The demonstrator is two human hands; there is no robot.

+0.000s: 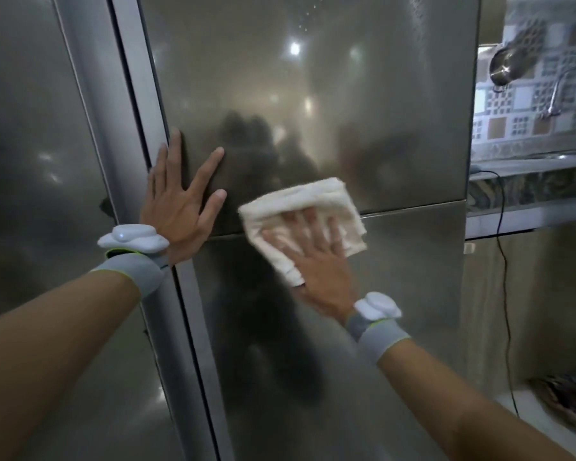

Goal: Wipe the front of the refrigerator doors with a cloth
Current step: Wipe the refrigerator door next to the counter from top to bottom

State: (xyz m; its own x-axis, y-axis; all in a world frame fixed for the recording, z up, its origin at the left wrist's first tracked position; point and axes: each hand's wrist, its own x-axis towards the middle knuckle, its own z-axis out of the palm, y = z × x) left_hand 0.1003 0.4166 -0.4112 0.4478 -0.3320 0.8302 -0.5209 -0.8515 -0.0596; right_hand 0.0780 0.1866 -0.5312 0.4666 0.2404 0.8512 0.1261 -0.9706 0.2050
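A steel refrigerator fills the view, with an upper door (pixel 313 94) and a lower door (pixel 363 327) split by a seam at mid-height. My right hand (pixel 316 257) lies flat on a folded cream cloth (pixel 313 201), pressing it against the doors across that seam. My left hand (pixel 177 201) rests flat, fingers spread, on the upper door's left edge with nothing in it. Both wrists wear grey bands with white devices.
The refrigerator's side panel (pixel 47 161) stretches away on the left. To the right stands a counter edge (pixel 529 174) below a patterned tile wall (pixel 529 104) with a tap (pixel 556 91). A black cable (pixel 506 294) hangs down beside the fridge toward the floor.
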